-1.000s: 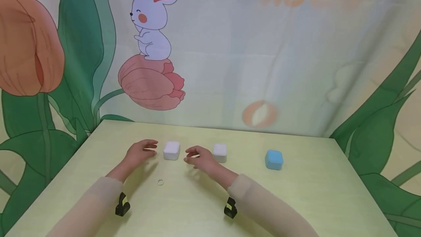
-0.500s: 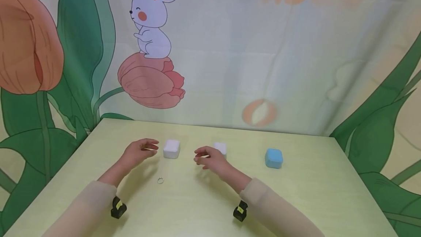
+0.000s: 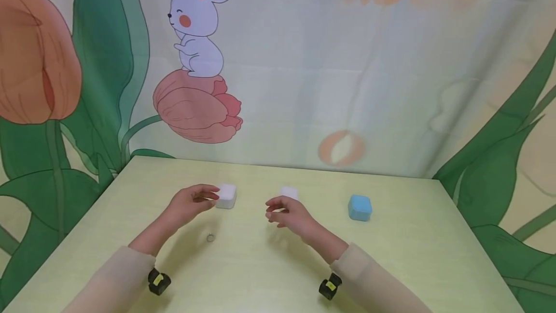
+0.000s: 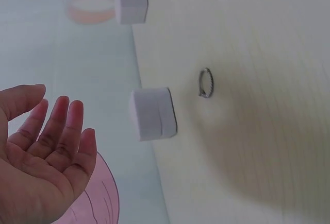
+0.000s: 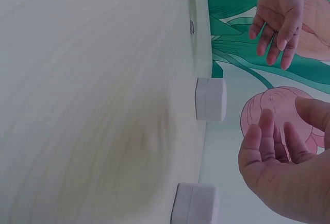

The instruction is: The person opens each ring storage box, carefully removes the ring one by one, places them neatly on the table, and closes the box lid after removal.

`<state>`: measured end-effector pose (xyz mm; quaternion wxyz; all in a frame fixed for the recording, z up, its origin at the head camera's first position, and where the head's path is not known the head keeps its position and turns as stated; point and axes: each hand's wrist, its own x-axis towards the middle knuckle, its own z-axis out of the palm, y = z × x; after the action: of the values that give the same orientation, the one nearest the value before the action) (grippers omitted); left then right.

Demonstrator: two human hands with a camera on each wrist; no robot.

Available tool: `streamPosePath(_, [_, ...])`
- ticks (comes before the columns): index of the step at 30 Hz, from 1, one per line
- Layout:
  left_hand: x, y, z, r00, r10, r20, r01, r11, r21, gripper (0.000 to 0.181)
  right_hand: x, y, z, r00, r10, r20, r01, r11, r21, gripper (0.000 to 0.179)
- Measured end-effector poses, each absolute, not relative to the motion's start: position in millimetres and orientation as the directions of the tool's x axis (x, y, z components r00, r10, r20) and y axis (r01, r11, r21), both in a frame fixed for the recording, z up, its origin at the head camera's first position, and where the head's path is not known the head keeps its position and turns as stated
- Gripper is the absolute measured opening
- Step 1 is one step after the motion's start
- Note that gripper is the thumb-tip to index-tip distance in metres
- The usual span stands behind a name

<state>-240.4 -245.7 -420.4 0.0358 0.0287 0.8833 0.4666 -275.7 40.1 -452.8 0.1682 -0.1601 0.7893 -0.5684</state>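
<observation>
My left hand [image 3: 191,205] hovers over the table with loosely bent fingers and holds nothing. Its fingertips overlap the edge of the left white box [image 3: 227,196] in the head view, but the left wrist view shows them apart from that box [image 4: 153,114]. A small silver ring [image 3: 210,237] lies on the table nearer to me, seen also as a ring [image 4: 206,83] in the left wrist view. My right hand [image 3: 291,214], likewise above the table and holding nothing, partly hides the second white box [image 3: 289,192]. Both boxes have rounded corners and look closed.
A light blue box [image 3: 360,207] of similar shape stands to the right on the pale yellow table [image 3: 412,255]. Behind the table hangs a printed curtain [image 3: 278,62] with a rabbit and tulips. Each wrist carries a small black camera [image 3: 159,281].
My right hand has moved to the right, away from the left white box and in front of the second one. The left hand has shifted slightly right. Boxes and ring stay put.
</observation>
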Motion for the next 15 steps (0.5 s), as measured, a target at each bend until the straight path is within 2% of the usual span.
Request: streamPosePath(15, [-220.3,-227.3,-404.1,-0.995,0.094,0.027,0.074,0.542,0.837,0.038,-264.8,69.6,-445.7,-0.9,-0.43,-0.064,-0.069,0.286,-0.956,0.038])
